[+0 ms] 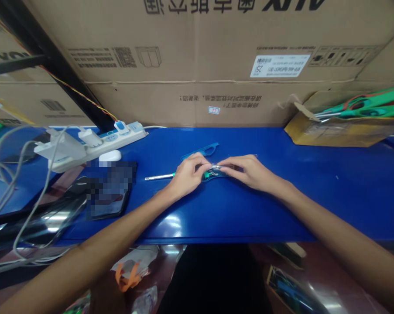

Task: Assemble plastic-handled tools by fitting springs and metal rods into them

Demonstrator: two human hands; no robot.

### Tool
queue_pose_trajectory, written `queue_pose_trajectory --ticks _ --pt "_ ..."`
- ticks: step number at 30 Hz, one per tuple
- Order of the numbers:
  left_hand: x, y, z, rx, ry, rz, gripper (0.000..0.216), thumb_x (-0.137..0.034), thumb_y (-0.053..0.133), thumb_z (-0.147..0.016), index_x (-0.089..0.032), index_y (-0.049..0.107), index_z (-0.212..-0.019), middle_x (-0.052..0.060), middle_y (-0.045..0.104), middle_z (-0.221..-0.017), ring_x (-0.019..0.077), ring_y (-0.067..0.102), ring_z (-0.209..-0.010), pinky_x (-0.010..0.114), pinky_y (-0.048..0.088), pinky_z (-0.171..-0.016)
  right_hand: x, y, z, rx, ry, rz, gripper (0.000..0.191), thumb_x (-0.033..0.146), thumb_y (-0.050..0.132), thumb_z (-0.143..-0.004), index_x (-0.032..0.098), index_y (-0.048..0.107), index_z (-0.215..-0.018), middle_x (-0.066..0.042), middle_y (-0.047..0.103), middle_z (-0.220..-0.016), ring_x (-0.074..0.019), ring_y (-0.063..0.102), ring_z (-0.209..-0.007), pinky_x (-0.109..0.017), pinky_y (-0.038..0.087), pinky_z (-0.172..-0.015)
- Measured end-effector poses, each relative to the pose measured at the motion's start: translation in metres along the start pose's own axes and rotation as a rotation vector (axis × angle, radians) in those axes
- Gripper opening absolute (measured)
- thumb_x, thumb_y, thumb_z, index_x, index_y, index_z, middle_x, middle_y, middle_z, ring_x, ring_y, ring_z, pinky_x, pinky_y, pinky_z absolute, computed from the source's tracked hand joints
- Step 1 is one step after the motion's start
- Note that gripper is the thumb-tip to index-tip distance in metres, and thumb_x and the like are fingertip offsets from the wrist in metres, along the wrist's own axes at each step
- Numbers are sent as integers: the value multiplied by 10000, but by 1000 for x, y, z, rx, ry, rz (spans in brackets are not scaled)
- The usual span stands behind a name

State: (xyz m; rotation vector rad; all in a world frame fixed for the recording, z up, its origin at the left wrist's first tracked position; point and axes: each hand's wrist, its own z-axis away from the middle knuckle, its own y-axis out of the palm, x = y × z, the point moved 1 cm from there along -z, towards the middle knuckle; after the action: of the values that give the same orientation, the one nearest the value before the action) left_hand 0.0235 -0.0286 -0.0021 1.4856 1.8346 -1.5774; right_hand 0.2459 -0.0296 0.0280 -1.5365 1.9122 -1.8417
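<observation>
My left hand (188, 176) and my right hand (252, 172) meet over the middle of the blue table, fingers of both pinched around a small silvery piece (214, 166). Its exact kind is too small to make out. Just under the fingers lies a blue-green plastic casing (213, 178), partly hidden by my hands, with thin pale wire-like bits on it. A metal tube (159, 176) sticks out to the left from beneath my left hand. Behind that hand rests a translucent blue casing half (200, 151) with a loop-shaped opening.
At the right stands an open cardboard box (334, 133) of green long-necked lighters (373, 104). On the left are a phone (111, 192), a white earbud case (110, 157) and a power strip (118, 138) with chargers and cables. Large cartons (197, 52) wall off the back.
</observation>
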Motion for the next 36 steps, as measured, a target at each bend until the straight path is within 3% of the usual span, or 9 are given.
queue_pose_trajectory --ticks 8,13,24,31,36 --pt "-8 -6 -3 51 34 -244 176 -242 552 -1023 -208 696 -928 24 723 -1086 217 609 -1016 400 424 -968 -8 -6 0 14 30 -29 298 377 540 -1029 215 738 -1181 -42 791 -1095 -180 733 -918 -293 519 -812" --pt "-8 -8 -3 95 22 -223 190 -235 536 -1021 -203 678 -898 19 738 -1014 209 614 -948 396 432 -948 -7 -7 0 16 41 -29 305 381 537 -1028 200 741 -1165 -57 792 -1079 -188 736 -910 -306 520 -820" --pt "-2 -2 -1 33 47 -200 173 -154 534 -996 -196 651 -875 33 736 -1022 218 617 -966 390 457 -912 -5 1 -1 2 33 -46 340 414 517 -1031 235 750 -1203 -57 781 -1167 -216 728 -1016 -342 523 -891" --pt "-2 -6 -4 85 70 -274 202 -247 529 -1035 -197 690 -924 32 735 -1048 216 587 -969 396 425 -938 -3 1 -3 35 123 -45 342 407 517 -1022 195 751 -1153 -56 794 -1004 -177 693 -795 -305 486 -756" --pt "-2 -8 -4 120 97 -279 148 -312 623 -1000 -210 718 -950 26 748 -1072 225 594 -989 393 430 -942 -6 0 -3 72 135 -92 371 446 499 -1022 191 733 -1154 -58 777 -960 -182 681 -807 -305 471 -749"
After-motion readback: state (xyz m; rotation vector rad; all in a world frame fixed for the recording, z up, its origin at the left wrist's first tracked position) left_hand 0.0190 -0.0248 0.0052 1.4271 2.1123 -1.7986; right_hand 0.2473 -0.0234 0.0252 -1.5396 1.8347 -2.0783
